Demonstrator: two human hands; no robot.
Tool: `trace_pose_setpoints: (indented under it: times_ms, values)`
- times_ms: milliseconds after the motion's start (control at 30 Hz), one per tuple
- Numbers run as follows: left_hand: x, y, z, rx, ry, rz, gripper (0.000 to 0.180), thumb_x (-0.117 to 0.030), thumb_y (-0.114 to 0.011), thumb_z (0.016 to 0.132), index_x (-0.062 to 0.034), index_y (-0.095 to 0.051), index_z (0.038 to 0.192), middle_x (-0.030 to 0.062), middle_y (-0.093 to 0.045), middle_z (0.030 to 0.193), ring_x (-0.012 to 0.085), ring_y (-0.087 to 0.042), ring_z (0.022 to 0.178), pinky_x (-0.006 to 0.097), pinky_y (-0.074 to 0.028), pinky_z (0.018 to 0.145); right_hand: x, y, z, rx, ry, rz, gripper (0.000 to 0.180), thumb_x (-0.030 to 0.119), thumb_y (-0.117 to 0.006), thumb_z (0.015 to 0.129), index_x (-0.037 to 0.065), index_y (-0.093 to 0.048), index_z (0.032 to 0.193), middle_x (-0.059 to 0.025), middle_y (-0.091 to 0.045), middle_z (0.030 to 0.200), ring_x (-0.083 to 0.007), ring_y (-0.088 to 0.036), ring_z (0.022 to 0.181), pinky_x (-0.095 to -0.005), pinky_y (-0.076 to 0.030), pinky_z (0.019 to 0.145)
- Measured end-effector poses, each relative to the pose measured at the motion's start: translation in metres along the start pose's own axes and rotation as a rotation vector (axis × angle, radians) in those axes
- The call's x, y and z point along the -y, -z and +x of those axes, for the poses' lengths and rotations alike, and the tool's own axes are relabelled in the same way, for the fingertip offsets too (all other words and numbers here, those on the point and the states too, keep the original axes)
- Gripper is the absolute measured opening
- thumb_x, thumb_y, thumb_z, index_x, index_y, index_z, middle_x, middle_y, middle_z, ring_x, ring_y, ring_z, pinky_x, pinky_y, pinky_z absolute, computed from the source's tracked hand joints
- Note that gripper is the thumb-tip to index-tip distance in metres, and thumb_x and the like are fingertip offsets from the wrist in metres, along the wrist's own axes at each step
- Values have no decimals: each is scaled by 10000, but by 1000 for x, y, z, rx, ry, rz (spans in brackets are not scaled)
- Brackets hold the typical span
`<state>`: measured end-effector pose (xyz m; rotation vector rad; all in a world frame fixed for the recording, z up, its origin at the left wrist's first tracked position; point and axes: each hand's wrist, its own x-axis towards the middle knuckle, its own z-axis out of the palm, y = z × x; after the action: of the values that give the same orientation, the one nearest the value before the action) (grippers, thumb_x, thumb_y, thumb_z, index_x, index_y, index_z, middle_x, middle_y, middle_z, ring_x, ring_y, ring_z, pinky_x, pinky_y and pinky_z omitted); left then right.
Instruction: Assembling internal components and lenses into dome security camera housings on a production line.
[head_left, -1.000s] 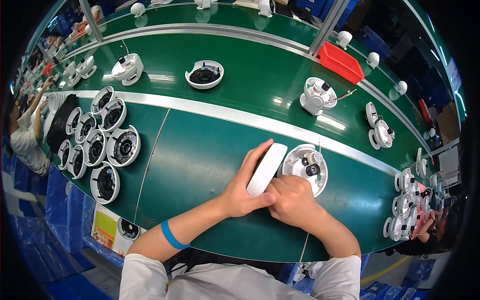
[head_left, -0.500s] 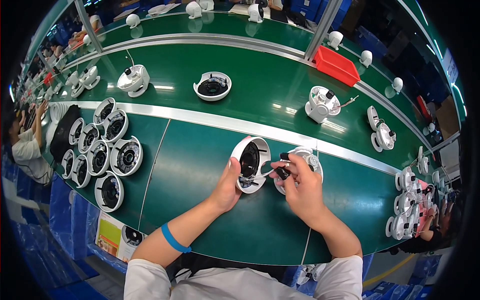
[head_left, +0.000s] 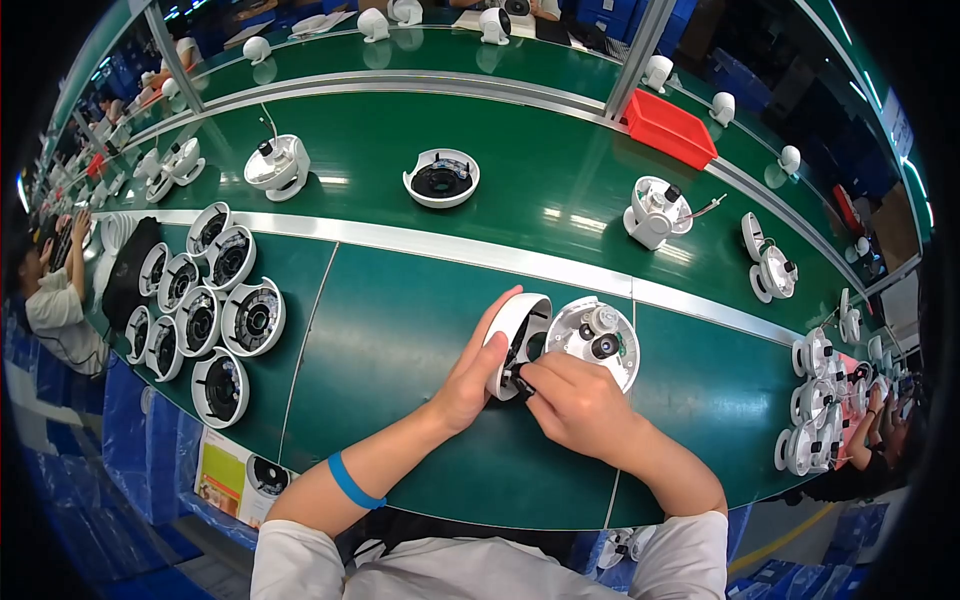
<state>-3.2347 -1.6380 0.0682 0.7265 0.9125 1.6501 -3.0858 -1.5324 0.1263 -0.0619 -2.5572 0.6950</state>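
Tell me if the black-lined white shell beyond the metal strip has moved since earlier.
Yes, rightward: the white shell now sits closer to the metal post by the red tray.

Green workbench (head_left: 390, 330) under white housings (head_left: 253, 318) (black inside).

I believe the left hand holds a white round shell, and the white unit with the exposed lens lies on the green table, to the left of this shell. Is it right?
Not quite: in the head view, the white unit lies to the right of the shell, not left.
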Motion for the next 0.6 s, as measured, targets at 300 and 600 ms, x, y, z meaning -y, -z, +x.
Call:
trace_pose_setpoints:
  times_ms: [300,600]
  values:
    - [13,1,3,-15,-106,205,711,-406,-449,1091,-60,-197,1659,176,-407,1576,253,-403,1435,366,-290,1203,1,-3,-4,44,-68,-157,196,71,-742,742,26,-679,922,-76,-599,816,-235,-665,739,-376,-533,593]
    - [26,10,5,-10,-159,359,690,-364,-462,1084,-51,-228,1652,179,-413,1573,261,-405,1431,370,-291,1203,-14,-7,-4,84,135,-248,135,93,-717,756,41,-649,860,-55,-575,778,-216,-630,683,-355,-510,583]
